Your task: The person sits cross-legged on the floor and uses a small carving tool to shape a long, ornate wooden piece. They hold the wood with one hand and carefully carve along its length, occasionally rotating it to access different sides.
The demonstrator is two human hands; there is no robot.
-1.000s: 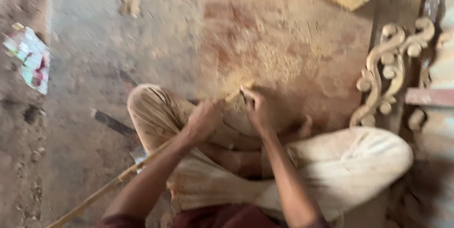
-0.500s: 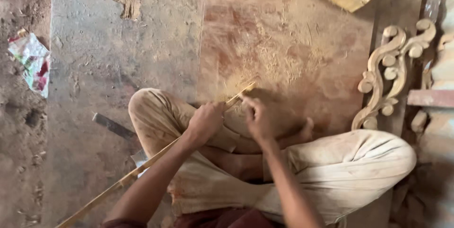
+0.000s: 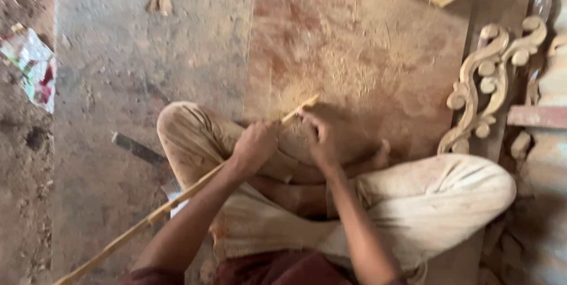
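Wooden and slender, the long stick (image 3: 177, 199) runs from the lower left corner of the floor (image 3: 147, 54) up across our lap, its tip just past our knuckles. Since the earlier frame our hands have barely shifted. Our left hand (image 3: 254, 146) is clenched around the stick; our right hand (image 3: 319, 137) pinches it near the tip. Sawdust dusts the reddish board (image 3: 366, 43). A scrolled, pale wood carving (image 3: 490, 78) stands at the right edge.
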